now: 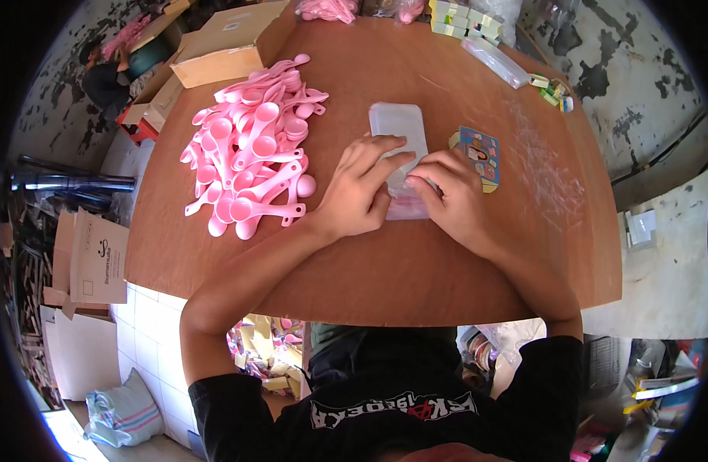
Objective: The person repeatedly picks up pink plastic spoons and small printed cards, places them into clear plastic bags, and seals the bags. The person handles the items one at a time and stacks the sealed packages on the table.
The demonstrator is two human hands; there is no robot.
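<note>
both hands, left hand (359,192) and right hand (448,192), pinched the near end of a clear plastic bag (400,146) at table (415,262) centre, seemingly sealing it; next move likely needed firm, even pressing beside the pink spoons (254,146)

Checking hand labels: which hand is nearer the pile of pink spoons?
Left. The left hand lies just right of the pink spoons; the right hand is farther right, beyond it.

The person wears a black short-sleeved shirt with white and red print; forearms bare.
</note>
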